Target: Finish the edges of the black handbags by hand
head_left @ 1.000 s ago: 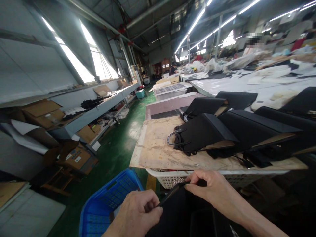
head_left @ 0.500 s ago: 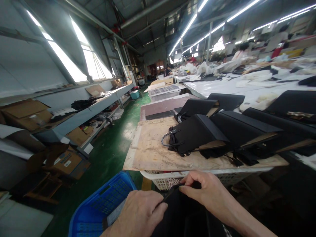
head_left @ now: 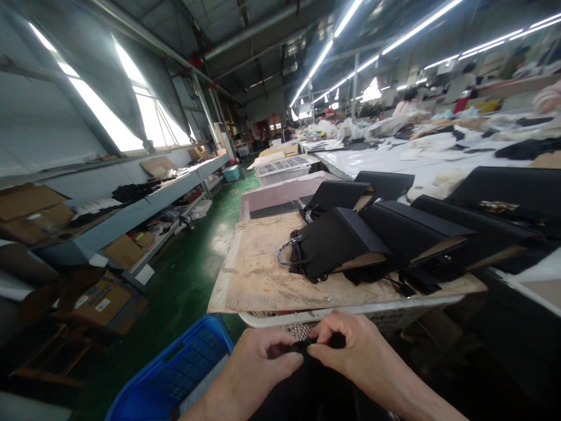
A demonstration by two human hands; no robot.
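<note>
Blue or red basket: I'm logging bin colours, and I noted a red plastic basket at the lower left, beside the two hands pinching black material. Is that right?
Not quite: the basket is blue, not red. The head view shows it at the lower left, beside the left hand and right hand, which both pinch the black material.

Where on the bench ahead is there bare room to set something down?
Bare: the worn board's left half, between its left edge and the black bags; most of the mauve sheet behind. Crowded: rightward, where bags overlap. The left hand and right hand pinch a black piece.
</note>
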